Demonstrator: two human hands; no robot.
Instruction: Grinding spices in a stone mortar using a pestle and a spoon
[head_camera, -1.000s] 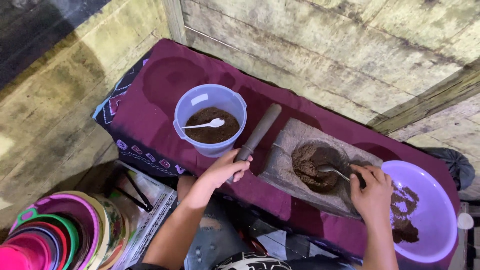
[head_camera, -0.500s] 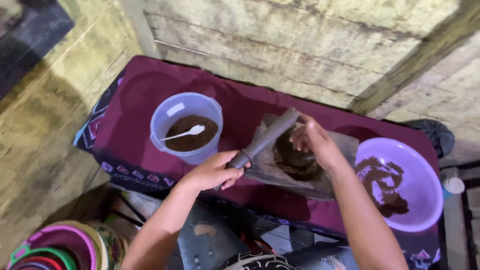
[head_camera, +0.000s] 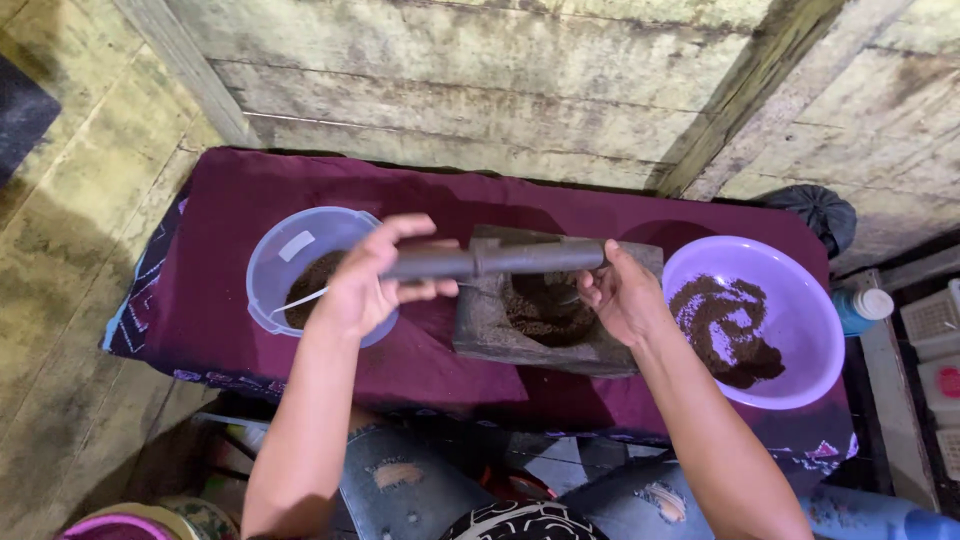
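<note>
At far left, a light blue bowl (head_camera: 290, 255) on the maroon cloth (head_camera: 215, 200) holds dark brown powder and a white spoon (head_camera: 298, 298). The left hand (head_camera: 368, 285) is closed around one end of the dark stone roller (head_camera: 495, 260), above the bowl's right edge. The roller lies level across the stone grinding slab (head_camera: 500, 335), over the brown paste (head_camera: 545, 310) in its hollow. The right hand (head_camera: 622, 295) cups the roller's other end, fingers curled. For an even grind, both ends should be pressed equally, with the roller kept level. At right, a purple basin (head_camera: 800, 300) holds ground brown material.
</note>
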